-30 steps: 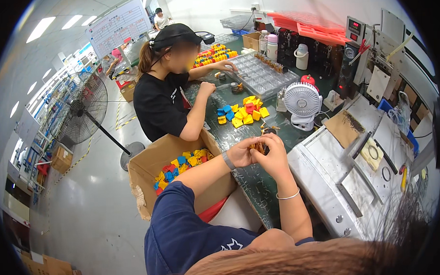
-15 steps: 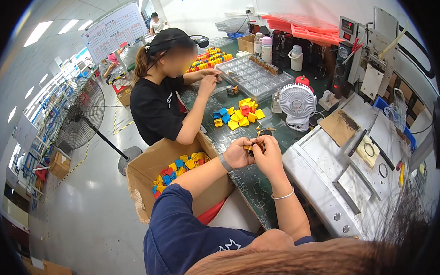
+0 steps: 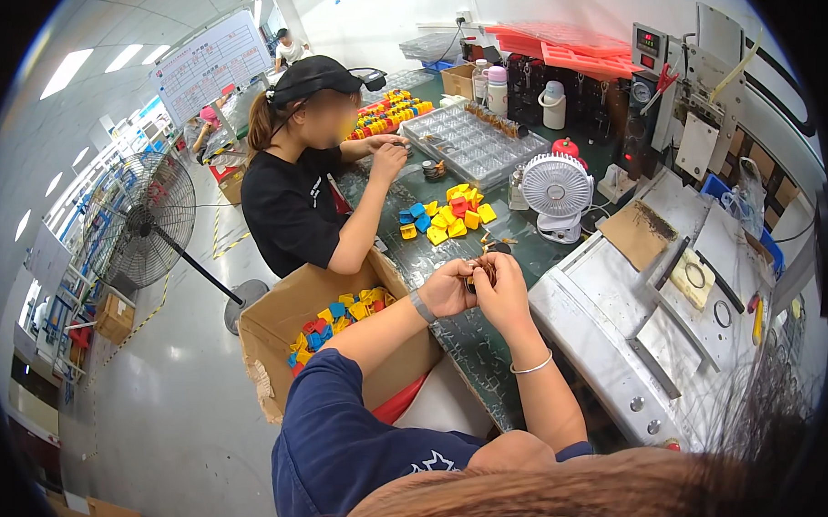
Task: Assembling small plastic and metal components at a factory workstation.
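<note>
Co-worker's hands (image 3: 389,154), at the clear plastic compartment tray (image 3: 472,147) a second ago, now meet short of it. Left hand (image 3: 446,289), right hand (image 3: 504,301): fingers curled in, pinching small coppery part (image 3: 488,272) between them, likely for steadiness. Yellow-red-blue plastic pile (image 3: 445,219) at 11 o'clock, presumably within reach.

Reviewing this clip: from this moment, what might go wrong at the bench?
The small brown part, mostly hidden between the left hand and right hand, might slip unnoticed.
A dropped part could land in the open cardboard box under the left forearm, among the coloured pieces.
Reaching forward, a hand might scatter the loose yellow, red and blue pile or bump the white fan.
</note>
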### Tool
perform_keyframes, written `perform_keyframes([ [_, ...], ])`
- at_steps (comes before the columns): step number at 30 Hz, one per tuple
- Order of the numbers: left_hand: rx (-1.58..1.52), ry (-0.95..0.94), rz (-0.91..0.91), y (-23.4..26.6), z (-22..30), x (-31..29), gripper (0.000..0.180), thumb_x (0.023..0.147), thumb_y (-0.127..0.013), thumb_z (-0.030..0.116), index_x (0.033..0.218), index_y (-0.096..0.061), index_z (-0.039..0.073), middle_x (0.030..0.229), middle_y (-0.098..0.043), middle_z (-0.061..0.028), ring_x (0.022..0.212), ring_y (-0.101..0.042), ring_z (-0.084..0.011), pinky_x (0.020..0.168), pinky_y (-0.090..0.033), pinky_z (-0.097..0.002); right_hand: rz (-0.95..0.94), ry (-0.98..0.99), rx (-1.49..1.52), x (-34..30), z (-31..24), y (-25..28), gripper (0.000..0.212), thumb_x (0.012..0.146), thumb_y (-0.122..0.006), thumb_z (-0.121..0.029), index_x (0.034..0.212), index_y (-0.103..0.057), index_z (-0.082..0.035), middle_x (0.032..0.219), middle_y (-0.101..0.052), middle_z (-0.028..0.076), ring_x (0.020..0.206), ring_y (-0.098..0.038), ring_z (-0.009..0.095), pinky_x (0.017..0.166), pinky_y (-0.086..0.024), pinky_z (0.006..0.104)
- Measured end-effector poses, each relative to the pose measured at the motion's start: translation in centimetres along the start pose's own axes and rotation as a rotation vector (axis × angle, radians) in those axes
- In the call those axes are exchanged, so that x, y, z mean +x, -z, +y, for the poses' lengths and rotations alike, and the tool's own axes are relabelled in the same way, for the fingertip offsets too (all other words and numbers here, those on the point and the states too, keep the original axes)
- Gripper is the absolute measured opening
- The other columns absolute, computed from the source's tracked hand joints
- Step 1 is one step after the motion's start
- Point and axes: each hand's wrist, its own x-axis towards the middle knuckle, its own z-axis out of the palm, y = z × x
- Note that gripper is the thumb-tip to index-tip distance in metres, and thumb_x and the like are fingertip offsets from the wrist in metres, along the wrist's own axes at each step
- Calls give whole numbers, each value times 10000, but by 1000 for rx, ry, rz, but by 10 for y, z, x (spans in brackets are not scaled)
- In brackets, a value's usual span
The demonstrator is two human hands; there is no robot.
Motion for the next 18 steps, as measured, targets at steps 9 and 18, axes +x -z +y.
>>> perform_keyframes([
  [9,-61,-45,174,1,1,5,462,898,-302,295,1188,-491,-11,1196,-570,-182,1051,-594,-309,936,-472,-457,-108,79,-146,-1,-15,15,435,720,-695,-176,1073,-536,22,1096,-559,197,1043,-544,343,917,-429,395],
  [18,-77,-22,75,-4,3,2,668,926,-310,591,1225,-514,30,1264,-548,-147,1166,-536,-287,1010,-402,-449,-184,71,-313,-2,-22,22,499,656,-736,-174,1108,-589,-23,1209,-519,198,1175,-465,361,1008,-373,417],
])
